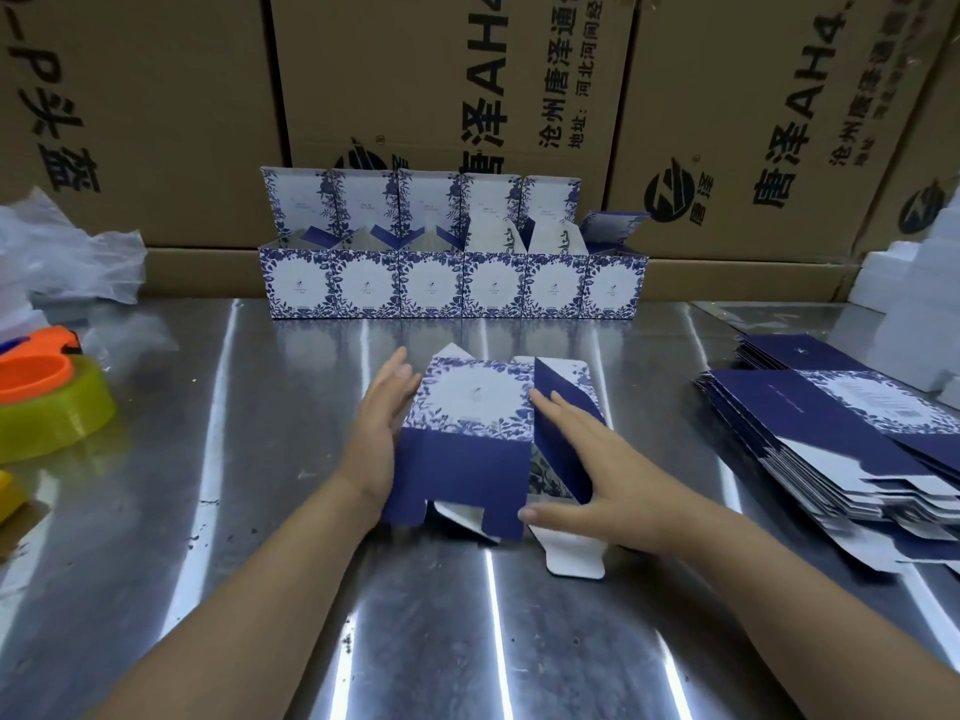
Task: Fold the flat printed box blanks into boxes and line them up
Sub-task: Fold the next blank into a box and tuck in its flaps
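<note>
A half-formed blue and white floral box point(470, 402) lies on its side in the middle of the metal table point(260, 485), its navy flaps pointing towards me. My left hand point(382, 423) presses flat against its left side with straight fingers. My right hand point(587, 459) lies flat on the navy right panel, thumb near the lower flap. A row of several folded boxes point(452, 283) with lids up stands at the back of the table. A stack of flat box blanks point(841, 444) lies at the right.
Large brown cartons point(467, 96) form a wall behind the table. An orange tape dispenser with a yellowish tape roll point(47, 402) sits at the left edge, crumpled clear plastic point(67, 252) behind it. White foam blocks point(914, 283) stand at the far right.
</note>
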